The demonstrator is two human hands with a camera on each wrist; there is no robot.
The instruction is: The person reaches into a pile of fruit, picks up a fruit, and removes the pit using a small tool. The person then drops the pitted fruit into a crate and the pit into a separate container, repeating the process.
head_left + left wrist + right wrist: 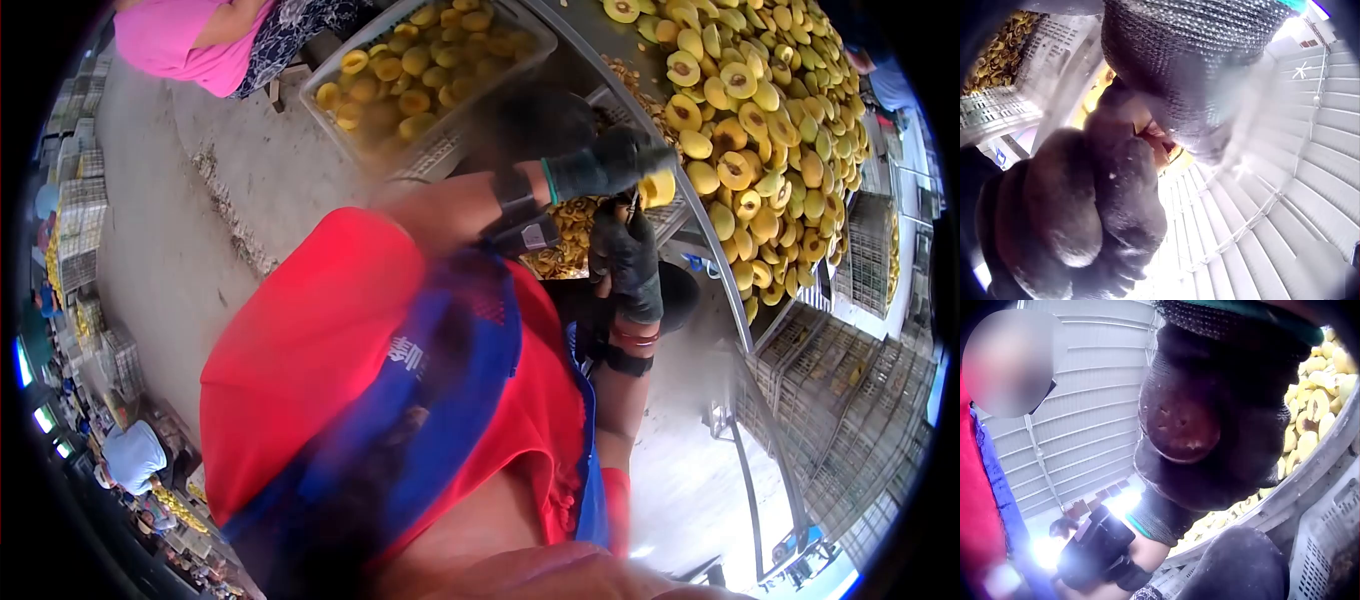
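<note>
In the head view my gloved left hand (605, 165) holds a yellow fruit (657, 188). Just below it, my gloved right hand (627, 260) grips a thin tool (631, 203) whose tip meets the fruit. The left wrist view has the knit glove of my left hand (1191, 69) at the top, the curled fingers of my right hand (1079, 206) lower left, and part of the fruit (1177, 160) between them. Dark glove of my right hand (1229, 419) fills the upper right wrist view, with my left hand (1166, 519) behind; the tool cannot be made out there.
Halved fruit (760, 150) is heaped on a metal-edged table (715, 225). A crate (325, 125) of halves stands at upper left, beside a person in pink (200, 40). Small pieces (560, 240) lie below my hands. Stacked crates (840, 390) stand at right.
</note>
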